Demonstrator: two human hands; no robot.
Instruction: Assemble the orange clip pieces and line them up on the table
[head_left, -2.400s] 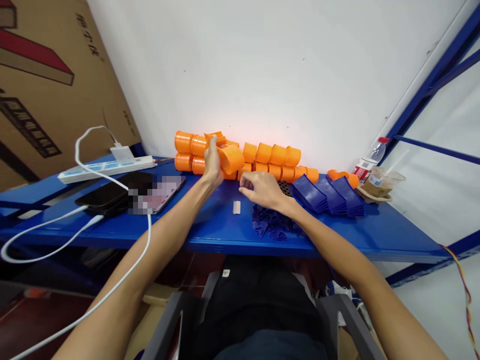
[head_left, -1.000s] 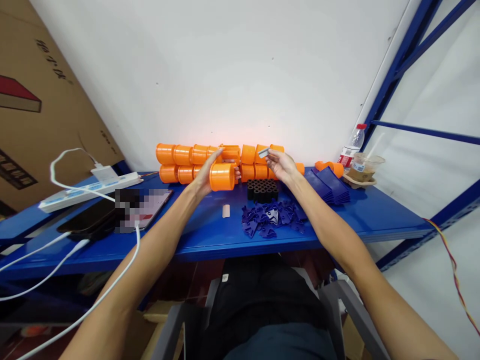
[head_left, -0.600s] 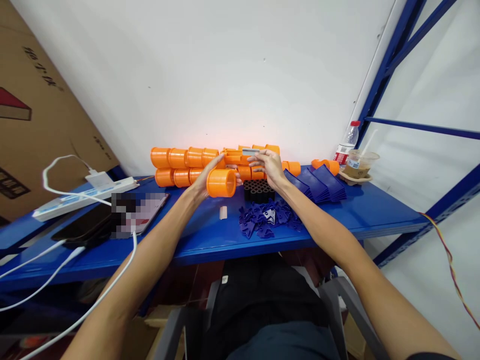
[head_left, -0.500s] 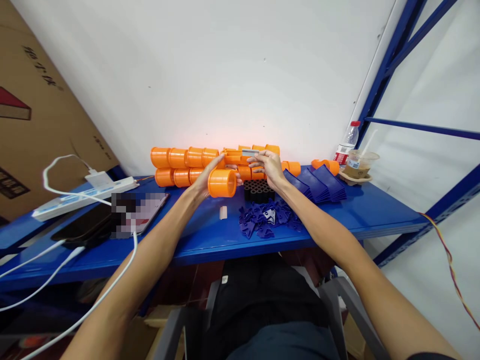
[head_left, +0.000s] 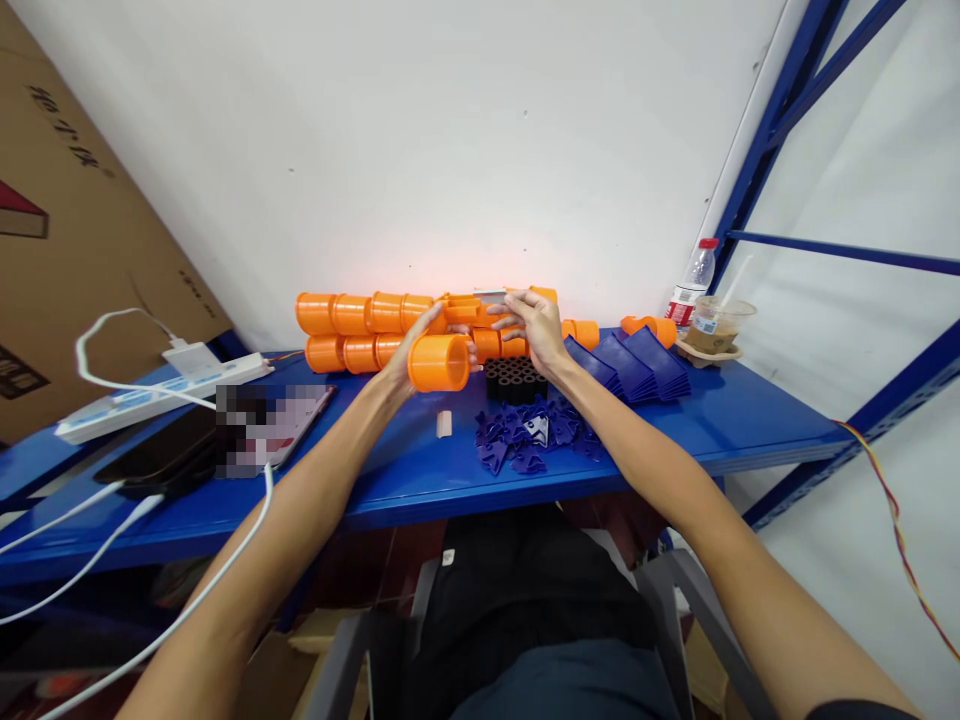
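My left hand [head_left: 405, 362] is closed around an orange plastic cup-shaped part [head_left: 441, 363], its rounded end turned to the right. Just above that, an orange bracket-like piece [head_left: 460, 307] shows by the left thumb; whether it belongs to the same part I cannot tell. Between thumb and fingers, my right hand [head_left: 537, 328] pinches a small flat grey strip [head_left: 491, 296], its left end close to the bracket-like piece. Below the hands, a small pale strip [head_left: 445, 424] lies on the blue table [head_left: 405, 470].
Stacked orange cups [head_left: 352, 315] line the wall. Black cylinders [head_left: 516, 379], loose dark-blue pieces [head_left: 534, 432] and stacked blue plates [head_left: 637, 368] lie centre and right. A bottle [head_left: 694, 283] and drink cup [head_left: 716, 322] stand far right; power strip [head_left: 161, 400], phones and white cables occupy the left.
The grey strip has tilted, now showing mostly its edge, and my right hand has moved slightly up. My left hand still holds the orange part. The view has shifted a little.
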